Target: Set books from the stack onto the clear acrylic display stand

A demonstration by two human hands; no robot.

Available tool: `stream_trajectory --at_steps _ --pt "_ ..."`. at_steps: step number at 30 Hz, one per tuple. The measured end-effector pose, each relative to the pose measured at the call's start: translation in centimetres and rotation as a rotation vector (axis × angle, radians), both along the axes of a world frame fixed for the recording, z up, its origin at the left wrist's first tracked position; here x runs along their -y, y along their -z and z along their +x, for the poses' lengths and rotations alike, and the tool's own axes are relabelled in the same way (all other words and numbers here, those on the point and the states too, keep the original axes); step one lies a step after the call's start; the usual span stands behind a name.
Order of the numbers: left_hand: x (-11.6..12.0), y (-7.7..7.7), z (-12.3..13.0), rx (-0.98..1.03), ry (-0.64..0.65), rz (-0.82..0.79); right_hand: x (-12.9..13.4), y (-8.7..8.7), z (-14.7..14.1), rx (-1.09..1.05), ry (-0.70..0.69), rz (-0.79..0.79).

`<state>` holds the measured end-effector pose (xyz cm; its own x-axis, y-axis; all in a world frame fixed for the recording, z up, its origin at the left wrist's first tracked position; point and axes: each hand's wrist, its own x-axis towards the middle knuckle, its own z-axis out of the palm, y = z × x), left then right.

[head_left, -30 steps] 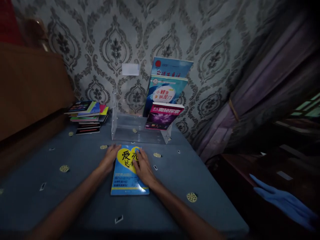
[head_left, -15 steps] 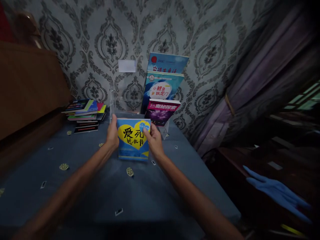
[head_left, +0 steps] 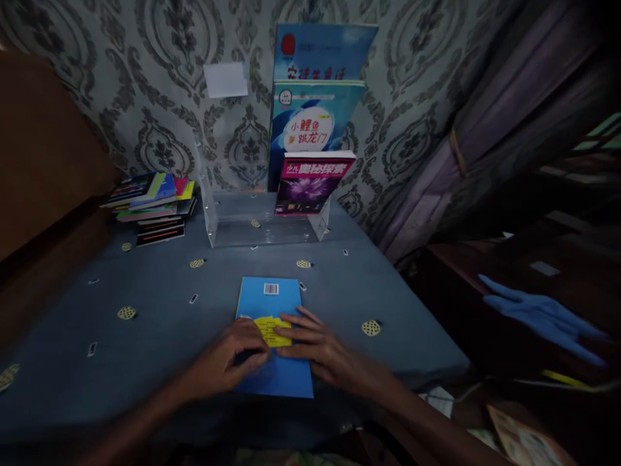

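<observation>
A blue book (head_left: 274, 382) lies on the table near its front edge, its back cover with barcode and yellow patch facing up. On the book's left side rests my left hand (head_left: 240, 356), its fingers curled; whatever they hold, if anything, is hidden. My right hand (head_left: 315, 343) lies on the right part of the cover with fingers spread. Beyond them stands a clear acrylic rack (head_left: 262, 232). On its right side are a magenta book (head_left: 310, 184), a teal book (head_left: 310, 123) and a taller blue book (head_left: 325, 52).
Several stacked books (head_left: 155, 200) sit at the table's back left, beside a brown panel (head_left: 48, 142). A white card (head_left: 226, 79) is on the wall. To the right are a purple curtain (head_left: 427, 194) and a blue glove (head_left: 543, 317) on a dark surface.
The blue book has come down from in front of the rack to the table's front, and now shows its back cover. Both hands moved nearer; the right hand's fingers have spread. The view tilted downward.
</observation>
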<state>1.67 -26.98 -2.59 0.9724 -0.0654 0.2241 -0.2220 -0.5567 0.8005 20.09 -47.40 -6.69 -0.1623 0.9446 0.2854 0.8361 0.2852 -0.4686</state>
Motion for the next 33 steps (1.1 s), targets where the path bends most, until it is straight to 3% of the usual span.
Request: stream_trajectory --at_steps 3,8,11,16,20,23,27,30,33 --pt "-0.2 0.7 0.6 0.091 -0.164 0.178 -0.7 -0.5 0.4 0.099 0.045 0.018" --pt "-2.2 3.8 3.2 0.171 -0.384 0.418 -4.4 -0.8 2.8 0.171 0.072 -0.008" --pt "-3.8 4.8 4.9 0.163 -0.405 0.498 -5.9 -1.2 4.5 0.197 0.089 -0.057" --pt "-7.4 5.0 7.2 0.088 -0.508 0.623 -5.4 -2.7 6.1 0.200 0.039 -0.168" --pt "-9.4 5.3 8.6 0.015 -0.570 0.658 -7.4 -2.8 5.6 0.092 0.084 -0.065" --pt "-9.7 5.9 9.0 0.055 -0.570 0.642 -11.9 -1.8 4.2 -0.056 0.139 0.032" --pt "-9.5 6.7 8.8 0.092 -0.552 0.629 -17.0 -0.9 2.7 -0.049 0.264 -0.032" --pt "-9.4 6.9 8.7 0.099 -0.543 0.656 -17.4 -1.2 2.9 -0.003 0.368 -0.084" --pt "-9.5 7.2 8.7 0.098 -0.555 0.680 -15.7 -1.5 3.9 0.049 0.438 -0.103"
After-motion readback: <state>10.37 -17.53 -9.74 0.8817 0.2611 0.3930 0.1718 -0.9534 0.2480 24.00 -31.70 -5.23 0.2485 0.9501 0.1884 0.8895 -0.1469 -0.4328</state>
